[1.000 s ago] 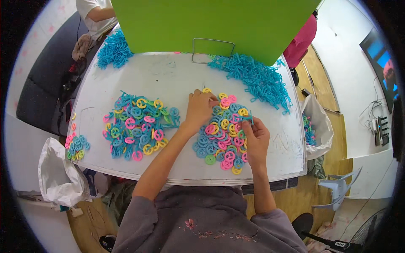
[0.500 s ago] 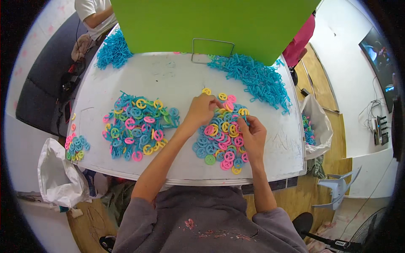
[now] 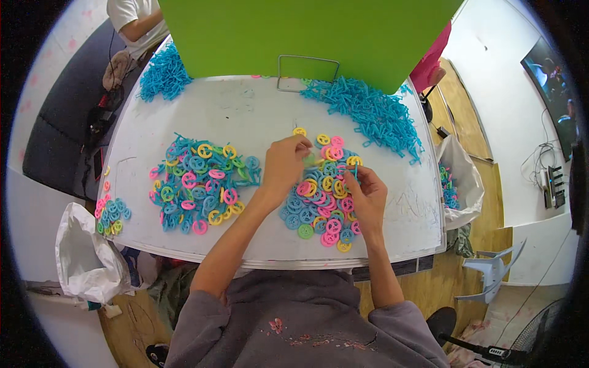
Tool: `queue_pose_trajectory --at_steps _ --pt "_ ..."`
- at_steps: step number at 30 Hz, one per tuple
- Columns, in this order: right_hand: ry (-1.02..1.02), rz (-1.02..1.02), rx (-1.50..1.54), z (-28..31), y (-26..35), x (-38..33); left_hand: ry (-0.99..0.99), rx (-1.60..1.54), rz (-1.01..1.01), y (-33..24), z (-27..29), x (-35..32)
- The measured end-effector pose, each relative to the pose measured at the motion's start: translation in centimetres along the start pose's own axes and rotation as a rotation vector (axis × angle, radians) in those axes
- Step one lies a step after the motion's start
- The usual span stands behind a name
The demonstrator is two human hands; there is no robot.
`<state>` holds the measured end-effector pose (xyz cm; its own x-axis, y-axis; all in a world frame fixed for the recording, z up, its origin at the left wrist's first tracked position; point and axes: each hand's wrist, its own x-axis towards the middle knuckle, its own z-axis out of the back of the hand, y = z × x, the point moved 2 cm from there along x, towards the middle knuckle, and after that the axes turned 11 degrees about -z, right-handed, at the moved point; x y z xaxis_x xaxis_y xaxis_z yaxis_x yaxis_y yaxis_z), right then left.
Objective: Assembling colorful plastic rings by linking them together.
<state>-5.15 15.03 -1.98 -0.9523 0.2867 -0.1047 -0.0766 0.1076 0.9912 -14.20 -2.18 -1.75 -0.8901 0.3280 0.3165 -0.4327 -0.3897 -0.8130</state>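
- The white table (image 3: 208, 113) stretched in front of the person, under both hands and all the piles.
- The green panel (image 3: 307, 37) stood across its far side, well beyond the hands.
- The mixed pile (image 3: 196, 184) of coloured rings and blue pieces lay to the left of the left hand, apart from it.
- The blue heap (image 3: 374, 116) lay past the right hand, near the panel.
- The ring pile (image 3: 322, 208), pink, yellow, blue and green, lay between the two hands.
- The left hand (image 3: 283, 161) was at its upper left edge, fingers curled; whether they gripped anything could not be told.
- The right hand (image 3: 369, 191), apart from the left, was over its right edge, thumb and fingers pinched together.
- The slim blue piece (image 3: 356, 172) stood up between those fingertips.
- The pale green ring (image 3: 308, 161), blurred, was just beside the left fingertips.
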Motion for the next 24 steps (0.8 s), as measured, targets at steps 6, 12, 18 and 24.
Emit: queue_pose_trajectory --at_steps 6,12,18,24 --pt "0.051 -0.01 -0.078 -0.5 0.7 -0.4 -0.089 -0.336 0.09 -2.7 1.3 -1.9" --pt "0.127 -0.006 0.004 -1.4 0.8 -1.0 -0.06 -0.695 0.135 -4.3 0.7 -4.7" --pt "0.141 0.029 -0.151 -1.1 -0.4 -0.9 -0.094 -0.66 0.148 -3.9 0.5 -4.9" --pt "0.182 0.067 -0.18 -1.7 0.2 -1.6 -0.089 -0.601 0.188 -4.1 0.7 -5.0"
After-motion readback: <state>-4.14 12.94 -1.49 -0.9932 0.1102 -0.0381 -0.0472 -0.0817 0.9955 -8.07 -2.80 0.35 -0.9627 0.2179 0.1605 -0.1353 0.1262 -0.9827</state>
